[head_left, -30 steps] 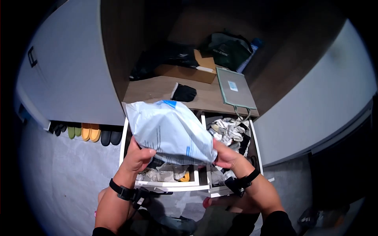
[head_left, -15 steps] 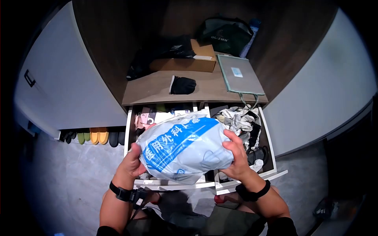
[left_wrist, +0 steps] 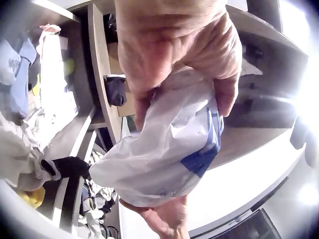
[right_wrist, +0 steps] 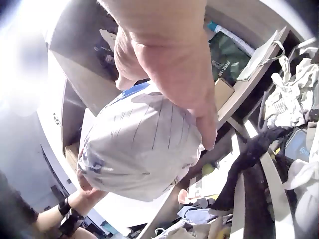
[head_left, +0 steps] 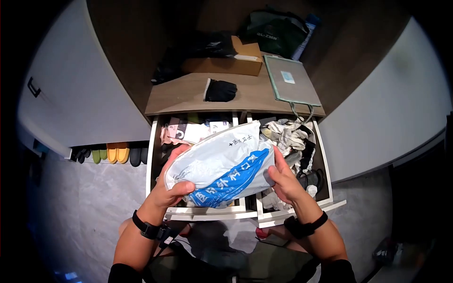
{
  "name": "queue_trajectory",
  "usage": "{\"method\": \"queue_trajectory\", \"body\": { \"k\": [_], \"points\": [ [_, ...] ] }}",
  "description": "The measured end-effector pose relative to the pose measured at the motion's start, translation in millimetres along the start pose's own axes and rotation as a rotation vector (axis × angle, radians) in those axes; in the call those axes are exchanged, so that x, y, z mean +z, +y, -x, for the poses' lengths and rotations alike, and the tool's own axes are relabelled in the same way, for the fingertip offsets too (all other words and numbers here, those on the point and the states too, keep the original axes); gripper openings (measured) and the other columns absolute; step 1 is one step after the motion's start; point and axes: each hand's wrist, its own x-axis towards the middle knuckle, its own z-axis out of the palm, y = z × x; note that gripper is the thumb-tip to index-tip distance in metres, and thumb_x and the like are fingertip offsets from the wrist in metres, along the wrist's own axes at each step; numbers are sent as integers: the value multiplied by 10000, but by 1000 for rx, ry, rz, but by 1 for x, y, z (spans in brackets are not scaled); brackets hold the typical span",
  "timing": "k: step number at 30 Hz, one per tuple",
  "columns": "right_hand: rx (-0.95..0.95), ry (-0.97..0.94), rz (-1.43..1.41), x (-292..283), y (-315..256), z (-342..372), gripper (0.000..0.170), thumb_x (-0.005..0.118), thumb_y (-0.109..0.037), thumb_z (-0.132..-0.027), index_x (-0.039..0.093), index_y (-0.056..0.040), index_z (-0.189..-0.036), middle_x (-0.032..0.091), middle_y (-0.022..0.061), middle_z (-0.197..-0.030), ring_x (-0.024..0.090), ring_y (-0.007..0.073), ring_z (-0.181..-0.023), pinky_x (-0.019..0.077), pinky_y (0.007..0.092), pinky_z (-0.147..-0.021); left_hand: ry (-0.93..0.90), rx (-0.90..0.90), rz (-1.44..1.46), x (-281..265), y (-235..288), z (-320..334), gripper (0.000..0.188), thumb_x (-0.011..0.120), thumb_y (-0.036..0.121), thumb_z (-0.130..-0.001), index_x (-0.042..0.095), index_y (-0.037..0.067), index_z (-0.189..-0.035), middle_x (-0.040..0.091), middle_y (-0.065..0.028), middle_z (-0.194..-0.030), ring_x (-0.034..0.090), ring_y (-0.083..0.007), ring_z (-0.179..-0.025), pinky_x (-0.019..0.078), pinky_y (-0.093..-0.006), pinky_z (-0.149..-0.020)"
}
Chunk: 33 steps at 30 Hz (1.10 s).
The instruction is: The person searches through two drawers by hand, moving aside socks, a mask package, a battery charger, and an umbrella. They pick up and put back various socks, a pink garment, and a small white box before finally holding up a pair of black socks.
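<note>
A puffy white plastic bag (head_left: 207,160) with a blue printed band, lettered as surgical masks, is held up above two pulled-out drawers. My left hand (head_left: 172,184) grips its left end, thumb lying over the near corner and fingers behind. At the right end my right hand (head_left: 287,181) holds it, thumb against the printed face. In the left wrist view the bag (left_wrist: 149,169) looks crumpled between thumb and fingers, the other hand at its far end. The right wrist view shows the bag's back (right_wrist: 139,144) with lines of small print.
Beneath the bag, the left drawer (head_left: 152,141) holds small boxes and cloth; the right drawer (head_left: 325,181) holds crumpled fabric (head_left: 285,134) and a dark cable. On the shelf (head_left: 184,101) behind are a black pouch (head_left: 221,90), a cardboard box (head_left: 226,66), a grey flat bag (head_left: 292,80) and a green bag (head_left: 276,33).
Both hands have turned the bag over from its fine-print side to the blue-banded side, then tilted it with the band toward me. The view has shifted slightly.
</note>
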Motion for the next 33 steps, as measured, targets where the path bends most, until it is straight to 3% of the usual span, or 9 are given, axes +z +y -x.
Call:
{"method": "queue_trajectory", "body": {
  "k": [5,10,13,19,24,28,31,32,33],
  "points": [
    [148,36,-35,4,-6,3,839,727,-118,-850,195,-102,-1498,486,91,-1348,478,189,-1223,389,362,-1042,-33,-13,-48,3,-7,2,883,846,189,-632,359,37,-1352,506,-104,-1238,486,-220,-1195,374,-328,-1025],
    [165,-47,-110,-9,9,5,770,752,-135,-832,283,-57,-1437,544,95,-1266,534,187,-1152,433,345,-1003,7,-3,-119,-2,-21,7,978,847,257,-640,306,28,-1421,479,-116,-1308,454,-234,-1252,348,-348,-1060],
    [162,71,31,6,11,17,811,798,-229,-796,314,33,-1391,555,120,-1251,538,165,-1125,436,305,-971,31,-216,-40,-24,-16,12,1004,826,282,-680,258,45,-1475,443,-150,-1391,461,-282,-1278,382,-394,-1065],
    [98,62,235,0,20,20,951,764,-313,-823,174,48,-1476,451,179,-1381,468,199,-1241,395,315,-1021,112,-274,-59,-46,-40,6,649,603,374,-918,383,-14,-1389,605,-166,-1238,642,-263,-1062,529,-404,-920],
    [-38,-64,188,-29,9,11,722,707,-340,-870,378,12,-1408,529,161,-1297,514,219,-1181,418,319,-993,177,-235,48,-42,-26,-2,407,562,258,-934,548,-32,-1220,666,-144,-1104,666,-235,-980,542,-363,-874],
    [54,264,559,-107,-50,26,634,704,-375,-857,483,-35,-1345,602,71,-1180,587,148,-1000,497,295,-795,266,-83,-36,-64,-11,-10,308,580,270,-926,624,33,-1119,683,-74,-1086,657,-169,-967,509,-316,-886],
    [213,529,544,-161,-57,52,706,708,-472,-819,483,-66,-1350,589,73,-1224,540,189,-1135,453,413,-867,400,-43,-24,-72,-6,-12,316,588,279,-922,624,42,-1129,683,-59,-1083,657,-170,-973,510,-322,-892],
    [261,581,515,-180,-53,57,586,690,-434,-850,512,-125,-1316,584,-25,-1111,546,108,-1037,444,358,-865,420,-36,-1,-73,-5,-12,303,595,245,-916,629,33,-1129,690,-78,-1083,670,-170,-955,527,-316,-872],
    [303,588,578,-190,-55,62,630,710,-431,-832,499,-112,-1333,582,-3,-1144,552,126,-1050,447,363,-874,431,-38,5,-74,-4,-12,307,594,246,-917,627,29,-1132,689,-80,-1084,671,-171,-952,530,-320,-868]
  ]
}}
